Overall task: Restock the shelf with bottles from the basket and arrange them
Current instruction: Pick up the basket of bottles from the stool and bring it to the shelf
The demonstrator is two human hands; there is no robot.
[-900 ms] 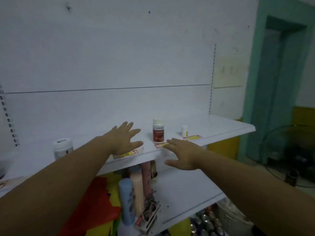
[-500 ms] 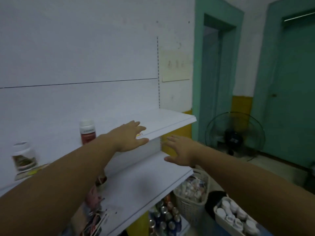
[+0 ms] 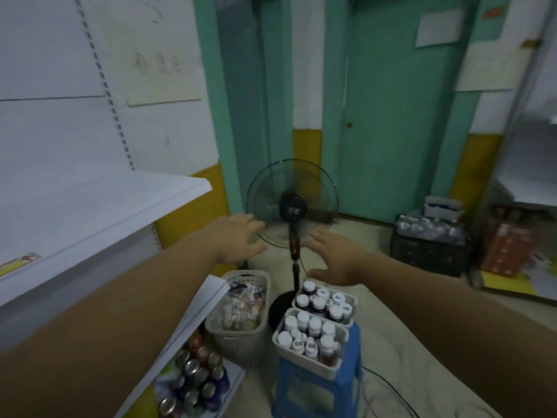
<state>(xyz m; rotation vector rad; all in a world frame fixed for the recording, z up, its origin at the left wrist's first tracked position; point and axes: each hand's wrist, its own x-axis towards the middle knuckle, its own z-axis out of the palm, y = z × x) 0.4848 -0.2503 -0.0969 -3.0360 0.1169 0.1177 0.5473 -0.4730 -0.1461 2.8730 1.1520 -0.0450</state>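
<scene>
I hold both grips, left hand (image 3: 238,239) and right hand (image 3: 331,257), spread and empty above the basket (image 3: 304,362) to fetch bottles (image 3: 313,327).

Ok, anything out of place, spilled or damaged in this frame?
Nothing stands out. Bottles stand upright in two baskets on the stool; both hands, left and right, are empty and open.

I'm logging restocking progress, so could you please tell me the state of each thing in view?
Left hand: open, empty.
Right hand: open, empty.
White plastic baskets on the blue stool: full of upright capped bottles.
Grey perforated basket: filled with small packets.
White top shelf: bare here.
Black standing fan: upright.
</scene>
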